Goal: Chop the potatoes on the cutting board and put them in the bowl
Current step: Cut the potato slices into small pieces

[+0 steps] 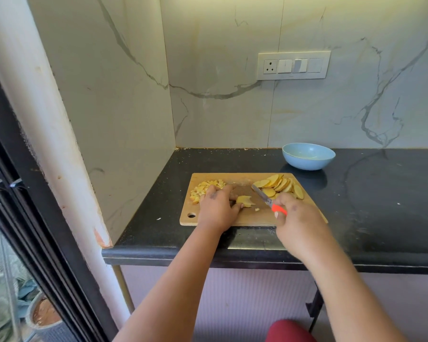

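On the cutting board [247,217], left grip [218,208] pins potato slices [244,201]; right grip [298,218] clasps knife [266,199].

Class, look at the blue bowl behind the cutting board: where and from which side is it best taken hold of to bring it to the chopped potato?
Probably the rim of the blue bowl, at its near edge, coming from above. It stands upright and looks empty, so the rim is free for a thumb-inside grip, while the wall curves under, giving little purchase.
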A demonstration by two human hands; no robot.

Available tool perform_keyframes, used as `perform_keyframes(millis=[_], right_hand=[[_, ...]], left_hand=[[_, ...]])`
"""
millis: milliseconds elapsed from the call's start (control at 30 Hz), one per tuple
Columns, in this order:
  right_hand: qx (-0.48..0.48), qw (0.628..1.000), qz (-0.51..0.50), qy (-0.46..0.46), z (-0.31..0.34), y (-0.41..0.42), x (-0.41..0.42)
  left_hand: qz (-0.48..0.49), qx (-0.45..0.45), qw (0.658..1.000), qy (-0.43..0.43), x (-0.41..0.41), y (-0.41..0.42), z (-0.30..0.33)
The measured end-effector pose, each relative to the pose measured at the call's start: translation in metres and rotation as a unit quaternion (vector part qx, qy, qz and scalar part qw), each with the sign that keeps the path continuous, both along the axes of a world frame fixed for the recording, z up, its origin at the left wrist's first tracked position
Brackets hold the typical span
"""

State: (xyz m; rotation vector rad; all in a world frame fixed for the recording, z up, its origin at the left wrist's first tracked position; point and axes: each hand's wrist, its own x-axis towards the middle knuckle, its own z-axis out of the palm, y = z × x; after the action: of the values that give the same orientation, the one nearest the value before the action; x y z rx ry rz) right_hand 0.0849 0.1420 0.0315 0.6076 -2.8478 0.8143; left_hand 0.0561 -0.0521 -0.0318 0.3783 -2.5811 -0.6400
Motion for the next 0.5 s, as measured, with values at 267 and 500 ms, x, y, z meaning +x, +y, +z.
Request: perform_keyframes(millis=[267, 500], right_hand=[[0.019, 0.999, 0.015, 0.023, -0.044, -0.033, 0.004], [0.098, 0.994, 0.014, -0.049, -0.011, -0.055, -0.003]], left_hand=[[-0.004, 0.009, 1.000, 0.021, -0.003, -0.002, -0.004], [0.001, -0.014, 1.000, 0.015, -0.001, 0.001, -0.002]])
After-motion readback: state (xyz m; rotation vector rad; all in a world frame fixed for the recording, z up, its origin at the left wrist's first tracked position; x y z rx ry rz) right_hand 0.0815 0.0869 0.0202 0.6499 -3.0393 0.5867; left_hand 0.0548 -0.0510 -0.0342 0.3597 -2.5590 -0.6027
